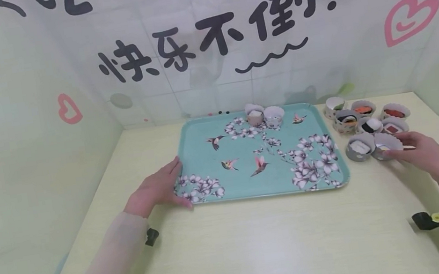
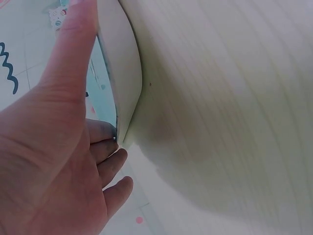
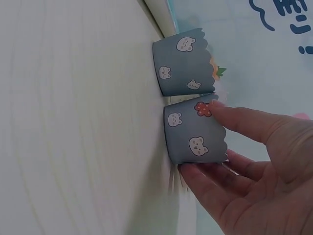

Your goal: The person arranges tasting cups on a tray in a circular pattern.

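On the table lies a teal tray (image 1: 200, 151) printed with flowers and birds. My left hand (image 1: 157, 189) rests at its near left corner, thumb along the front edge and the other fingers by the left rim. To the right of the tray, my right hand (image 1: 426, 151) pinches a grey scalloped paper baking cup (image 3: 195, 134) with bear prints, thumb on one side and fingers on the other. Right beside that cup is another grey paper cup (image 1: 358, 149) with a white piece inside.
Two paper cups, one with a white piece (image 1: 256, 113) and one beside it (image 1: 274, 119), stand at the tray's back. Several more cups, including ones with orange (image 1: 363, 109) and red (image 1: 395, 112) contents, cluster right of the tray. A printed white curtain (image 1: 213, 95) hangs behind.
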A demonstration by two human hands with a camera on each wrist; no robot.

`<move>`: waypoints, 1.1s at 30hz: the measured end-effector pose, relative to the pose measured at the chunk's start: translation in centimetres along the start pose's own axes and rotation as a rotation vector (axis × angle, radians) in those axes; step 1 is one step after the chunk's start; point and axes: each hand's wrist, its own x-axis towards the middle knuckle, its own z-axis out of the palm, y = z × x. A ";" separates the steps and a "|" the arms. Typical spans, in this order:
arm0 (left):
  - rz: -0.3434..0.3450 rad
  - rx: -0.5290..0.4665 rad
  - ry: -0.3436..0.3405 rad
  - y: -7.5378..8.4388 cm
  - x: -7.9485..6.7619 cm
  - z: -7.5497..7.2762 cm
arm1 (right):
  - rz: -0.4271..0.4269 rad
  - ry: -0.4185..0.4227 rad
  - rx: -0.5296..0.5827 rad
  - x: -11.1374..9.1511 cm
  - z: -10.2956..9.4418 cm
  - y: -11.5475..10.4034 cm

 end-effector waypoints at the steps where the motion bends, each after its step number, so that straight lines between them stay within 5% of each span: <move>1: 0.002 -0.001 0.001 0.0 0.0 0.0 | 0.004 0.000 -0.003 0.0 -0.1 0.0; 17: 0.007 0.003 0.000 0.0 -0.1 0.1 | 0.032 -0.015 -0.033 -0.8 -1.5 -0.7; 33: 0.009 -0.008 0.008 -0.1 -0.2 -0.1 | -0.013 0.070 -0.006 -0.8 -3.3 -5.1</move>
